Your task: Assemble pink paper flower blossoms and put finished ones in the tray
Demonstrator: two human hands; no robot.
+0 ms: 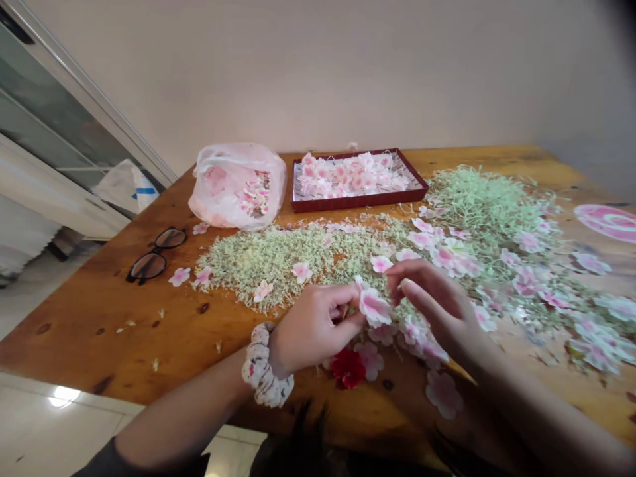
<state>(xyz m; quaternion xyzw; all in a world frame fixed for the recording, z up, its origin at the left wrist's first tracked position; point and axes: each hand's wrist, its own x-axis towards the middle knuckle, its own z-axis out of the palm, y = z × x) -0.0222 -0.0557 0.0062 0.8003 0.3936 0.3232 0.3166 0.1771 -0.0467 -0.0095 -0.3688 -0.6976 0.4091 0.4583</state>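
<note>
Between thumb and fingers, my left hand (318, 324) pinches a pink-and-white artificial flower (375, 306) above the table's near side. A pale scrunchie (265, 368) circles that wrist. Just right of the flower, my right hand (437, 305) has its fingers curved and apart, with nothing visible in them. Beneath both hands lie loose pink petals, and a red artificial flower (348, 366) rests below my left hand. Small pale green stems (278, 258) spread in a heap behind my hands. More pink flowers (452, 258) lie over the stems to the right.
A dark red tray (360, 202) of pink flowers stands at the back, beside a plastic bag (238, 159) with flowers inside. Eyeglasses (149, 265) lie on the wooden table (193, 331) at left. A light green tangle (491, 199) is piled at the back right.
</note>
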